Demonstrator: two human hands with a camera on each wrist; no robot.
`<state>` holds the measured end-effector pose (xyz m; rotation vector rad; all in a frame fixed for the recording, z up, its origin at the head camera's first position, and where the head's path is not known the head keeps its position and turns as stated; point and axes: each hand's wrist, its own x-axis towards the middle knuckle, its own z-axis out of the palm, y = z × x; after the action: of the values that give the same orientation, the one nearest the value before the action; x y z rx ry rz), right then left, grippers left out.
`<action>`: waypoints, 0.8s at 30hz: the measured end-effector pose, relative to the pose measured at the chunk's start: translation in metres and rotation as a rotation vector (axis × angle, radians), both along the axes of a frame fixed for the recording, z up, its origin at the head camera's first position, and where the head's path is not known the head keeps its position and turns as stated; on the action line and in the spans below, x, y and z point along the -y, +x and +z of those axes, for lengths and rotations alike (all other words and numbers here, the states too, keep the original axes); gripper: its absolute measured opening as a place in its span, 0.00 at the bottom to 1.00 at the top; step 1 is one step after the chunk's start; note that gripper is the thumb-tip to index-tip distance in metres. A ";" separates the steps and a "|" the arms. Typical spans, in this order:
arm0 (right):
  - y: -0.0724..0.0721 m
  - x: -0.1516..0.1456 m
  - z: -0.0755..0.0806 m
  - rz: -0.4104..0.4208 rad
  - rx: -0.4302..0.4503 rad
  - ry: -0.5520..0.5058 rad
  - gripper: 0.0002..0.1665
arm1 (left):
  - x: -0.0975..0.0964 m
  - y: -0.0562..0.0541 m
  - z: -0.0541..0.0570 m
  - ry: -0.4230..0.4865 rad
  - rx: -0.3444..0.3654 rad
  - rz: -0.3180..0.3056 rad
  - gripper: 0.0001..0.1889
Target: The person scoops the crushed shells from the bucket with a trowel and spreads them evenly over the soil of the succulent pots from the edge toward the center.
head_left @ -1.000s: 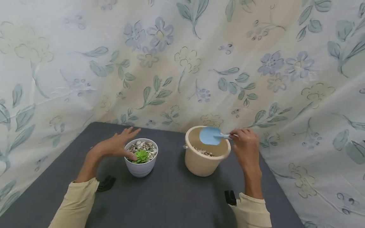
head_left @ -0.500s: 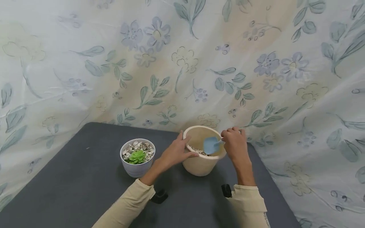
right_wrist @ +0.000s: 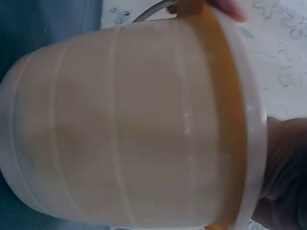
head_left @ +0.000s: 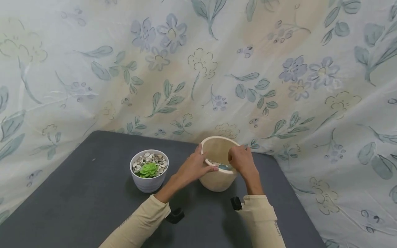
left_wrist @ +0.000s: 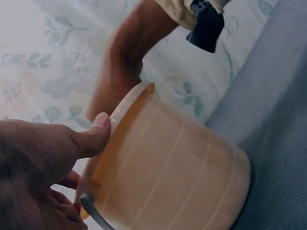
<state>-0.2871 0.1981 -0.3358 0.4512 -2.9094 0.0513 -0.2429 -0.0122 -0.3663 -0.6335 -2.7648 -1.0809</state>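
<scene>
A cream plastic bucket [head_left: 217, 182] stands on the dark table, with small stones low inside it. My left hand [head_left: 193, 166] grips its rim from the left; in the left wrist view the thumb [left_wrist: 96, 136] lies along the rim, near the grey bail handle [left_wrist: 96, 213]. Inside the bucket's right side, my right hand [head_left: 243, 160] holds a small blue toy shovel [head_left: 224, 167]. Only part of the blade shows above the near rim, and the handle is hidden by the hand. The bucket wall [right_wrist: 120, 124] fills most of the right wrist view.
To the left stands a white ribbed pot [head_left: 148, 184] with pebbles and a green succulent [head_left: 149, 169]. Behind the dark table [head_left: 77, 193] hangs a floral cloth [head_left: 201, 86].
My left hand has moved right from the white pot to the bucket's rim. My right hand has lowered the toy shovel from above the bucket down into it.
</scene>
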 end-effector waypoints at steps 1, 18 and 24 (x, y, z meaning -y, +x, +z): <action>-0.001 0.001 0.000 0.009 0.024 -0.025 0.15 | 0.000 0.000 0.000 -0.003 0.002 0.000 0.44; 0.016 -0.013 0.017 -0.126 0.033 -0.319 0.07 | 0.004 0.000 -0.004 0.016 0.028 0.012 0.45; 0.023 -0.029 0.029 -0.185 0.031 -0.385 0.09 | 0.006 0.000 -0.006 0.027 0.007 -0.002 0.45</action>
<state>-0.2640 0.2266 -0.3070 0.1166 -2.8564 0.5816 -0.2433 -0.0178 -0.3721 -0.6305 -2.7507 -1.1210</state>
